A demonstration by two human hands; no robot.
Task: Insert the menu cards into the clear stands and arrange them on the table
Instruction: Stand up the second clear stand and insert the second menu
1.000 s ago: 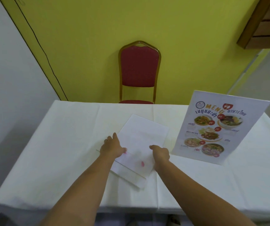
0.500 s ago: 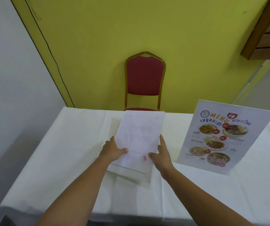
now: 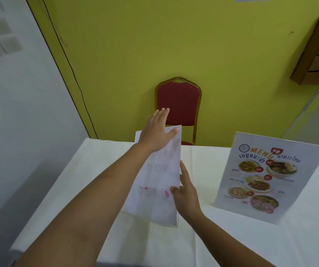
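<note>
Standing nearly upright on the worktop (image 3: 203,237), a clear stand (image 3: 155,189) is showing its blank white back to the head camera, its long axis running up and away from the viewer and its top edge leaning toward the far side. A menu card (image 3: 162,168) is sitting inside it, print facing away; only faint pink and red shapes are bleeding through the paper low down. Whether the card is seated fully to the bottom cannot be told.

The left hand (image 3: 157,132) is lying across the top of the stand, palm down, with its fingers (image 3: 163,114) spread flat and straight past the upper edge, pressing rather than gripping. The right hand (image 3: 186,195) is bracing the stand's right edge lower down: the thumb is touching the near face while the other fingers are lying straight along the edge, not curled round it.

To the right, well apart from the hands, a second stand (image 3: 270,176) is standing on the worktop and tilting back slightly, long axis upright. It is holding a menu card that faces the viewer, with "MENU" in orange letters, Thai script and pictures of dishes.

A white cloth is covering the worktop, with fold creases running across it. Beyond the far edge a red chair (image 3: 178,103) with a gold frame is standing against a yellow wall (image 3: 154,45). A wooden shelf (image 3: 318,53) is hanging on the wall at upper right.
</note>
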